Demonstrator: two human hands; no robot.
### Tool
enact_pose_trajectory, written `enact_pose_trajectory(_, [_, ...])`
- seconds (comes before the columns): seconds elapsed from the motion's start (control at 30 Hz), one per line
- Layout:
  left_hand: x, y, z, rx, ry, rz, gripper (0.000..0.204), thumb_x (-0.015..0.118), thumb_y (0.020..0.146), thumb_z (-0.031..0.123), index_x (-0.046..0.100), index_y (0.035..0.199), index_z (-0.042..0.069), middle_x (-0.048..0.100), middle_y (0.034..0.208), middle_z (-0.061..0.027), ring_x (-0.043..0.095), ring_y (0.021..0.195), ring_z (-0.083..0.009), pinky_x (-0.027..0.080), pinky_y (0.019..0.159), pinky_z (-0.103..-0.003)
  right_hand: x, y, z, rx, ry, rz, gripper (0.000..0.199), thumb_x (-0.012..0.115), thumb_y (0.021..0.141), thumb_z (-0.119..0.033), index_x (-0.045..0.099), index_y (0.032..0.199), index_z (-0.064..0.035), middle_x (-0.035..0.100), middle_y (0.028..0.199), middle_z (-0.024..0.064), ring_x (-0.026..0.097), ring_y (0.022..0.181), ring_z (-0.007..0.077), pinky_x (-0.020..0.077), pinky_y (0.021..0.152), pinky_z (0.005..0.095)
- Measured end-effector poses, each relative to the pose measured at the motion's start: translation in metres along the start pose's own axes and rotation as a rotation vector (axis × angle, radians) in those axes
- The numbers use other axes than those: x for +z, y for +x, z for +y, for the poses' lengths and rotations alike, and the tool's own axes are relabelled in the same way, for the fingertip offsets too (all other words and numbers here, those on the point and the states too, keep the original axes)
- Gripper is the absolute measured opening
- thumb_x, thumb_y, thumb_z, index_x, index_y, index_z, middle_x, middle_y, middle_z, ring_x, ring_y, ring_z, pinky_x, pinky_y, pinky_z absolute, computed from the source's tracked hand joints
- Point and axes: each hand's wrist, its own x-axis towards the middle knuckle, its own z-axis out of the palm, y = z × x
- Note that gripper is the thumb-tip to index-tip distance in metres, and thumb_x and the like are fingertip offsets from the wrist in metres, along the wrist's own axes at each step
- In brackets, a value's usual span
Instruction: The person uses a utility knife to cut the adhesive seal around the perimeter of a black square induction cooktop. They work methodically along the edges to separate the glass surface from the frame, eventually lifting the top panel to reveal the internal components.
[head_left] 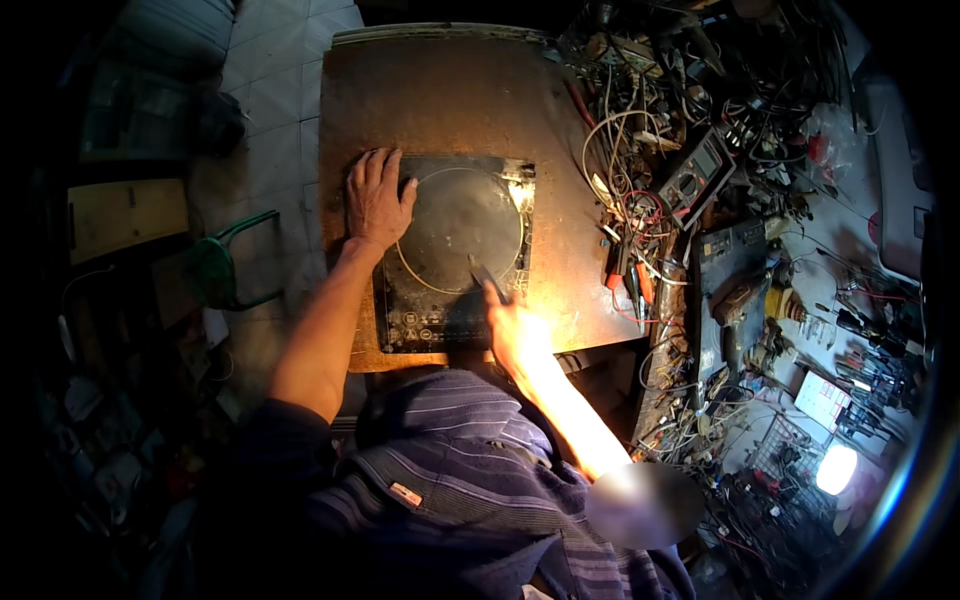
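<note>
Left hand point(377, 197) lies flat, fingers spread, on the far-left corner of the black induction cooktop point(455, 255) mid-surface point(440, 100), right hand point(515, 335) fingers clamped on a thin tool point(487, 278) touching its near-right glass.

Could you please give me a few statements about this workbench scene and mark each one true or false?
1. The left hand lies flat on the upper left corner of the induction cooktop. True.
2. The right hand is empty. False: it holds a thin tool whose tip rests on the cooktop's glass.
3. The cooktop sits on a brown board. True.
4. The tangle of wires lies to the person's left. False: it is on the right, beside the board.
5. A multimeter lies among the clutter on the right. True.
6. The green chair stands on the board. False: it stands on the floor to the left.
</note>
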Motion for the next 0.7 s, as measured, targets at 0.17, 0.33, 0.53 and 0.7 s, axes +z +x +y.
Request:
enact_pose_trajectory(0.17, [0.0, -0.002, 0.004, 0.015, -0.029, 0.019, 0.057, 0.069, 0.096, 0.032, 0.054, 0.144, 0.005, 0.05, 0.145, -0.0156, 0.041, 0.139, -0.0368, 0.033, 0.116, -0.054, 0.043, -0.051, 0.047, -0.096, 0.035, -0.022, 0.058, 0.062, 0.091, -0.009, 0.056, 0.148, -0.0025, 0.068, 0.1, 0.0257, 0.071, 0.076, 0.0399, 0.0604, 0.069, 0.0467])
enact_pose_trajectory(0.33, [0.004, -0.003, 0.002, 0.026, 0.006, 0.022, 0.057, 0.069, 0.096, 0.032, 0.054, 0.144, 0.005, 0.05, 0.145, -0.0156, 0.041, 0.139, -0.0369, 0.033, 0.116, -0.054, 0.034, -0.027, 0.03, -0.137, -0.059, 0.079, 0.051, 0.058, 0.097, -0.012, 0.057, 0.147, -0.0029, 0.069, 0.102, 0.025, 0.072, 0.076, 0.0386, 0.0609, 0.069, 0.0465])
enact_pose_trajectory(0.53, [0.002, -0.003, 0.0, 0.009, 0.002, -0.003, 0.057, 0.069, 0.096, 0.031, 0.054, 0.144, 0.005, 0.05, 0.146, -0.0149, 0.04, 0.14, -0.0366, 0.032, 0.117, -0.053, 0.005, 0.003, 0.009, 0.002, -0.04, -0.162, 0.048, 0.051, 0.105, -0.015, 0.052, 0.153, -0.0123, 0.069, 0.106, 0.0257, 0.075, 0.095, 0.0389, 0.063, 0.075, 0.0468])
enact_pose_trajectory(0.7, [-0.003, 0.002, 0.008, -0.001, -0.031, -0.022, 0.056, 0.069, 0.096, 0.031, 0.054, 0.144, 0.005, 0.05, 0.146, -0.0145, 0.04, 0.14, -0.0352, 0.032, 0.118, -0.052, 0.048, -0.015, 0.036, 0.133, 0.035, -0.193, 0.046, 0.045, 0.11, -0.019, 0.048, 0.155, -0.0087, 0.064, 0.117, 0.0318, 0.073, 0.096, 0.0435, 0.063, 0.079, 0.0482])
